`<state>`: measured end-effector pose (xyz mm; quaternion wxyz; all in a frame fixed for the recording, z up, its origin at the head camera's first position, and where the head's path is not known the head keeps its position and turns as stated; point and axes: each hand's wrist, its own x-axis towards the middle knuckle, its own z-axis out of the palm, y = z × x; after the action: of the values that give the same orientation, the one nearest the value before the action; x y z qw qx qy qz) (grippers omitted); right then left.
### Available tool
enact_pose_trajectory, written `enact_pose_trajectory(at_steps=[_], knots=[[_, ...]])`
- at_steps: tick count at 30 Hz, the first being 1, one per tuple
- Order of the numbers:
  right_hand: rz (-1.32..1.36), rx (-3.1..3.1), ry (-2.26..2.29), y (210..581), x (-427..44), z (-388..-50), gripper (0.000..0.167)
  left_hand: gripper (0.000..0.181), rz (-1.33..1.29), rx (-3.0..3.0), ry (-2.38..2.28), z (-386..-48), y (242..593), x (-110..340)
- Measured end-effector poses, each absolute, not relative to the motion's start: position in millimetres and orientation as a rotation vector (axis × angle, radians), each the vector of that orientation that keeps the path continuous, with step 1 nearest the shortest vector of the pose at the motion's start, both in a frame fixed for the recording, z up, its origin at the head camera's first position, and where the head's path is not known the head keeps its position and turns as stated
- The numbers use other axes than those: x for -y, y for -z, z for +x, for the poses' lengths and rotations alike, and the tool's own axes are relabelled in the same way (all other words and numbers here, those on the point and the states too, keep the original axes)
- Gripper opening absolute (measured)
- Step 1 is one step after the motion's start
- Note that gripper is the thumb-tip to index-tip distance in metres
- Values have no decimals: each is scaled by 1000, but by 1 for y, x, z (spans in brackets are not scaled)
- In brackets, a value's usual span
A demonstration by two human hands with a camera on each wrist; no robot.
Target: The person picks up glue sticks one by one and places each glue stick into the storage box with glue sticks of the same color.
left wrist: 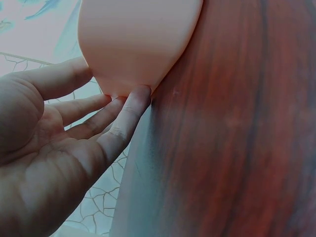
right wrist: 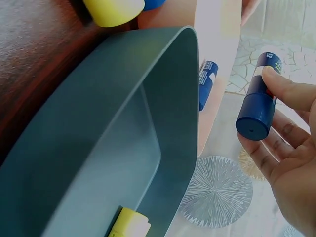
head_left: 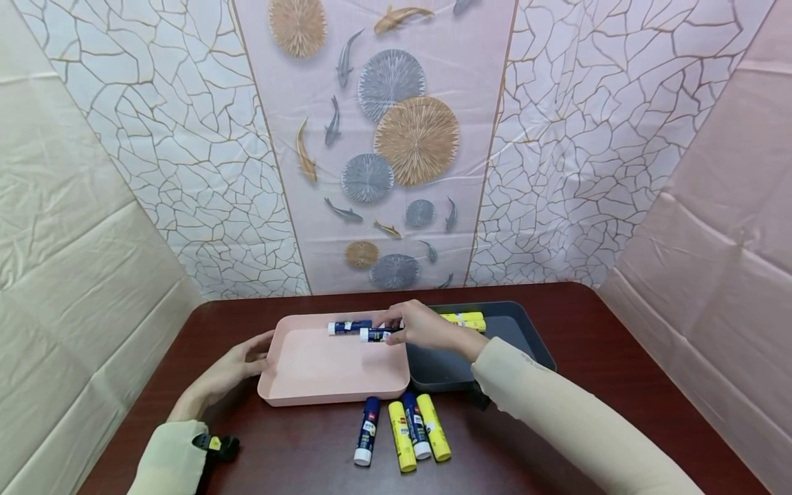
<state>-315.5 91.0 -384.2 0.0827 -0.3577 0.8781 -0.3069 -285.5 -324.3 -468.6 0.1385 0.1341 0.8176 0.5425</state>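
My right hand [head_left: 422,326] pinches a dark blue glue stick with a white cap [head_left: 374,335] over the right part of the pink tray [head_left: 328,397]. In the right wrist view, thumb and fingers hold that blue stick [right wrist: 257,98]. Behind it, another blue glue stick [head_left: 348,327] lies in the pink tray near the far edge. My left hand [head_left: 230,371] touches the pink tray's left side; in the left wrist view its fingertips [left wrist: 142,94] rest against the tray wall [left wrist: 138,44].
A dark grey tray [head_left: 544,347] adjoins the pink tray on the right, with yellow glue sticks [head_left: 470,325] near its far edge. In front of the trays lie two blue sticks [head_left: 367,431] and two yellow sticks [head_left: 402,436] on the dark red table [head_left: 278,454].
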Motion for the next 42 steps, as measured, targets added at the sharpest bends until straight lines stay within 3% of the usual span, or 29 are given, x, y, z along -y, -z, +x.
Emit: enact_pose_trajectory(at_steps=[42], knots=[[-1014, -2592, 937, 399, -35, -355, 32, 78, 362, -2404, -1513, -287, 471, 326]])
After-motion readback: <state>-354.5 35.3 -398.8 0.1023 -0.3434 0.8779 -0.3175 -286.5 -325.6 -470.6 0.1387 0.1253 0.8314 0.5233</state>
